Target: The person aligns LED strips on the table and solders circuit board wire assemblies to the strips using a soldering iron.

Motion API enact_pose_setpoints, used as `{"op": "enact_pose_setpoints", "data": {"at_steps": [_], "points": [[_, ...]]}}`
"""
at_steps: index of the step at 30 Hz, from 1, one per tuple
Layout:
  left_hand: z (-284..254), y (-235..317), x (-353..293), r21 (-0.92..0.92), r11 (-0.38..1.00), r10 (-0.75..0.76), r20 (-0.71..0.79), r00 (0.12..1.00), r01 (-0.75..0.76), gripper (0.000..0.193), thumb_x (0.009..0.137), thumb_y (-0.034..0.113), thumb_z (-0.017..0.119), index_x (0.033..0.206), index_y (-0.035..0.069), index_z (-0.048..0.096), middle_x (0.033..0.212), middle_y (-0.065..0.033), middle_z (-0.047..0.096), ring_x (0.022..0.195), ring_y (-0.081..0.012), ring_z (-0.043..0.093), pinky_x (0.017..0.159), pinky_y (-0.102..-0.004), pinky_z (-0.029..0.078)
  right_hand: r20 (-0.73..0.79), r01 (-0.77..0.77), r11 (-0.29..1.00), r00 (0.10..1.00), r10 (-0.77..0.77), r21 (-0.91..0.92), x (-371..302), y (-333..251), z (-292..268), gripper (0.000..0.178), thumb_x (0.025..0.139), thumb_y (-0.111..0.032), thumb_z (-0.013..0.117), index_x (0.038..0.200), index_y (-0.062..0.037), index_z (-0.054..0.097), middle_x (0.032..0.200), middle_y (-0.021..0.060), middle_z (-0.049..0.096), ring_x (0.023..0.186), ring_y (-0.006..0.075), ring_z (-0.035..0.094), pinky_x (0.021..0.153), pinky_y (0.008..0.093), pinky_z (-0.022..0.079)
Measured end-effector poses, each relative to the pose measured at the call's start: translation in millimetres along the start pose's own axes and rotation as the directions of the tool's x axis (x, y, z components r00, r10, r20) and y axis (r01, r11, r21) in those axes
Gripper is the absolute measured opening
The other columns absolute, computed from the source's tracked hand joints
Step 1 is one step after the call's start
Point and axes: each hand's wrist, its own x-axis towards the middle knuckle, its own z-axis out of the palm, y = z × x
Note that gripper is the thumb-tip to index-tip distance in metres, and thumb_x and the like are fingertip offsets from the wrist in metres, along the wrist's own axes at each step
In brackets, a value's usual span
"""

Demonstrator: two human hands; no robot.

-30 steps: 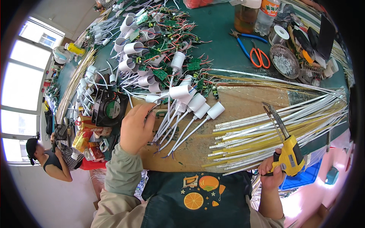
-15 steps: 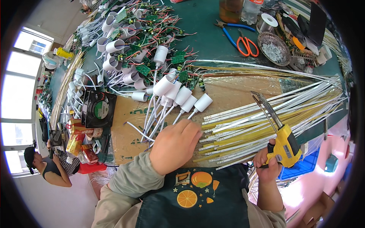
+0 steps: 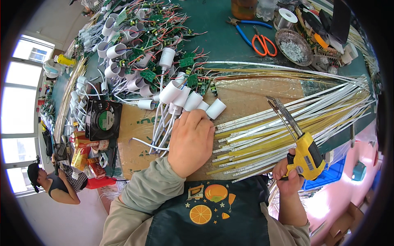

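My left hand (image 3: 191,143) is closed, its fingers bent down over the white cables at the front of a cluster of white cylindrical lamp caps (image 3: 216,109). What its fingertips grip is hidden beneath the hand. In my right hand (image 3: 287,176) is a yellow and black soldering gun (image 3: 305,158), its metal tip pointing up and away over the strips. Between the hands lies a fanned bundle of white and yellow LED strips (image 3: 266,133), their near ends toward my left hand. Behind the caps is a heap of green circuit boards (image 3: 186,60) with red wires.
A black fan (image 3: 102,119) stands left of the cardboard sheet (image 3: 133,119). At the back are blue-handled pliers (image 3: 244,35), orange-handled scissors (image 3: 262,46), a dish (image 3: 310,58) of small bits and a solder spool (image 3: 286,18). Another person (image 3: 61,186) is at far left.
My left hand has moved slightly forward, nearer the lamp caps, covering more of their lower ends. My right hand keeps the soldering gun in nearly the same place. The view has shifted slightly.
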Motion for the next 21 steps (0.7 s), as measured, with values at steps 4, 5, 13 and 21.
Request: {"op": "enact_pose_setpoints", "data": {"at_steps": [4,5,13,21], "points": [[3,-1,-2,-0.002,1.000,0.003,-0.026,1.000,-0.003,0.009,0.083,0.006,0.071,0.090,0.003,0.068,0.103,-0.0099,0.060,0.094,-0.0323,0.057,0.083,-0.0420,0.046,-0.005,-0.009,1.000,1.000,0.009,-0.017,0,-2,3,0.074,0.088,-0.035,0.080,0.140,0.0035,0.044,0.069,0.0038,0.051,0.058,0.0138,0.051,0.051,0.0287,0.044],[3,-1,-2,-0.011,1.000,0.004,-0.034,0.999,-0.004,0.009,0.083,0.006,0.072,0.090,0.003,0.068,0.103,-0.0098,0.060,0.094,-0.0322,0.057,0.083,-0.0420,0.046,-0.006,-0.012,1.000,1.000,0.012,-0.019,0,-2,3,0.074,0.087,-0.035,0.081,0.140,0.0035,0.044,0.069,0.0038,0.051,0.058,0.0138,0.051,0.051,0.0286,0.044],[5,-1,-4,0.107,0.992,0.065,-0.018,0.998,-0.062,0.011,0.080,0.007,0.073,0.091,0.007,0.070,0.101,-0.0058,0.061,0.092,-0.0279,0.057,0.080,-0.0402,0.044,0.040,0.004,1.000,0.999,-0.003,-0.028,0,-2,4,0.070,0.090,-0.032,0.078,0.138,0.0045,0.044,0.068,0.0048,0.052,0.055,0.0158,0.052,0.048,0.0287,0.045],[8,-9,-7,0.253,0.946,0.197,0.042,0.980,-0.201,0.018,0.079,0.013,0.062,0.095,0.007,0.068,0.093,-0.0032,0.060,0.092,-0.0227,0.055,0.080,-0.0379,0.042,0.080,-0.106,0.994,0.991,0.106,-0.016,-7,-7,18,0.072,0.085,-0.031,0.083,0.137,0.0030,0.048,0.070,0.0058,0.055,0.057,0.0164,0.054,0.051,0.0301,0.047]]}}
